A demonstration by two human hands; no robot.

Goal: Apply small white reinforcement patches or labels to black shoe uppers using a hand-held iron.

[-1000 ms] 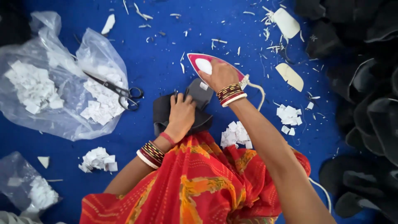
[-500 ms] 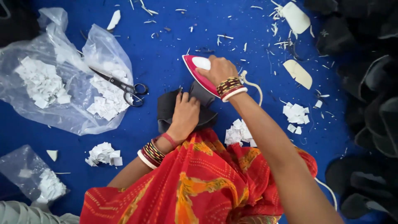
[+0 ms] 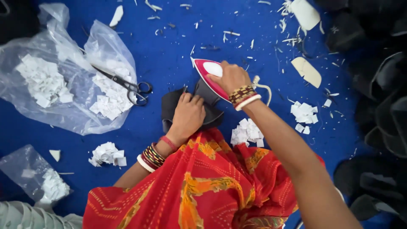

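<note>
My right hand [image 3: 231,77] grips the handle of a red and white clothes iron [image 3: 207,72], which rests tilted on a black fabric piece [image 3: 171,106] on the blue cloth floor. My left hand [image 3: 187,115] lies flat on the same black piece, fingers spread, pressing it down just left of the iron. Bangles ring both wrists. The iron's white cord [image 3: 263,87] loops behind my right wrist. My red and orange garment [image 3: 199,186] covers my lap below.
Black scissors [image 3: 127,86] lie on a clear plastic bag [image 3: 63,76] of white paper squares at left. Small piles of white squares [image 3: 106,154] sit around me. Several black fabric pieces [image 3: 377,85] are stacked at right. A second bag [image 3: 34,174] sits bottom left.
The iron has shifted slightly over the black piece under my right hand. My left hand stays pressed on the fabric. The view has drifted a little.
</note>
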